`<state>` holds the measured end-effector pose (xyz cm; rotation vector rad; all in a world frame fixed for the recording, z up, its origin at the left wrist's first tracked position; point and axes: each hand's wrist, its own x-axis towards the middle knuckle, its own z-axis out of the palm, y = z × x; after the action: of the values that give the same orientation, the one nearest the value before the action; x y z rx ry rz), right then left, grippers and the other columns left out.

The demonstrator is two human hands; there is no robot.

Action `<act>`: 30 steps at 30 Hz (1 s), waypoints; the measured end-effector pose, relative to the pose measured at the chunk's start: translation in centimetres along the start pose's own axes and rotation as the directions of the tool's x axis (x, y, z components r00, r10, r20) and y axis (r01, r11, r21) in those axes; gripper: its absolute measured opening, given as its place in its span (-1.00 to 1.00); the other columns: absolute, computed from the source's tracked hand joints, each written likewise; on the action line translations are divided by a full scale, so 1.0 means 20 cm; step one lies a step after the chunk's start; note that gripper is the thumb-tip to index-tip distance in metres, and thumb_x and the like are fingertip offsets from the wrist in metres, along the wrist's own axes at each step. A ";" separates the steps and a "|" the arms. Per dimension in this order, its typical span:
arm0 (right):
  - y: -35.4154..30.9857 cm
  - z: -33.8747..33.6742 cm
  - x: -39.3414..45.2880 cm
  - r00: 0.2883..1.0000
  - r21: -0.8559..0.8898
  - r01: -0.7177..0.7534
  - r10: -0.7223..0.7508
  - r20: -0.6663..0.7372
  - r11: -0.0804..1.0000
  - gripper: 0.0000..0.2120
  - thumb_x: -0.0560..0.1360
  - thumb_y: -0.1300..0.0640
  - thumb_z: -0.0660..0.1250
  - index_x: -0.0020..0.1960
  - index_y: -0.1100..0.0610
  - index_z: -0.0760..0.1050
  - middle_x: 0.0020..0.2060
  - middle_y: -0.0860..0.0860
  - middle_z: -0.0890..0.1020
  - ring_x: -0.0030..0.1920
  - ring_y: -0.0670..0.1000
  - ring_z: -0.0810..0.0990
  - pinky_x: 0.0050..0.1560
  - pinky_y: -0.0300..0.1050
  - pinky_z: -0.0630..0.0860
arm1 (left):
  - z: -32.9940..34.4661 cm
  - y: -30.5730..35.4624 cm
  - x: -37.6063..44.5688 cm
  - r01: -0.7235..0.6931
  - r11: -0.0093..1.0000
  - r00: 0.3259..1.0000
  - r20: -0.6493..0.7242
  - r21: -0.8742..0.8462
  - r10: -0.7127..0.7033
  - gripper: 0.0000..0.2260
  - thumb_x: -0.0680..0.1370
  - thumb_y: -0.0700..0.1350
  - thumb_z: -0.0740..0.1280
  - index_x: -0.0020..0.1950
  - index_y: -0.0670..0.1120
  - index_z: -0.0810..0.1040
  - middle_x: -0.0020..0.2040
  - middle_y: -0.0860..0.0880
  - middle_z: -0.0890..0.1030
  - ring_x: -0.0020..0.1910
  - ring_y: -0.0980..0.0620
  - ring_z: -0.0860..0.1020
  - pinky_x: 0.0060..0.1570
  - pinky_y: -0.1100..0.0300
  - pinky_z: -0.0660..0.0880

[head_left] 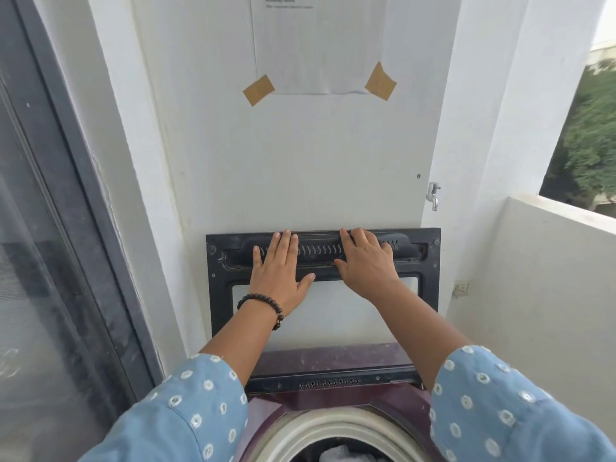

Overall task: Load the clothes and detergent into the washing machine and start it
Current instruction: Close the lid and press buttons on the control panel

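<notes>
Both hands lie on the raised lid in the middle of the frame. The left hand (280,273) is flat against it, fingers straight and pointing up to the top edge, thumb spread out to the right; it grips nothing. A dark beaded bracelet (263,308) circles its wrist. The right hand (365,263), just right of centre, also presses on the lid, its fingers bent over the top edge; whether they truly clasp that edge cannot be told. The black-framed folding lid with a clear window (430,271) stands upright against the white wall (300,161), showing a slotted vent strip between the two hands. Below it, at the bottom centre of the frame, the maroon top-loading washing machine (333,360) is open, its pale ring-shaped tub rim (333,425) visible between the light blue dotted sleeves (500,411). A bit of white cloth (336,454) shows inside the tub at the very bottom edge. At the top centre a white paper sheet (320,45) is stuck to the wall with brown tape. A small metal tap (433,195) juts out right of centre, and a dark-framed glass door (50,228) fills the left side
</notes>
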<state>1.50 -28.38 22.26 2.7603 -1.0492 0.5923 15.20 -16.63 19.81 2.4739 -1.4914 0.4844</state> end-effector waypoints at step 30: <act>0.10 -0.25 -0.64 0.907 0.026 0.216 -0.190 -0.376 0.976 -0.56 0.34 -0.07 0.53 0.09 0.14 0.53 0.09 0.08 0.51 0.11 0.14 0.48 0.12 0.07 0.41 | -0.09 0.28 -0.82 0.115 0.971 0.982 -0.174 0.209 -0.078 -0.25 0.55 0.27 -0.02 0.58 -0.19 -0.01 0.60 -0.17 0.03 0.57 -0.14 0.04 0.43 -0.27 0.05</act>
<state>-10.18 -20.76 21.63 2.6131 -0.6588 1.0801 2.85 -5.32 15.27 2.5800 -1.3090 0.8538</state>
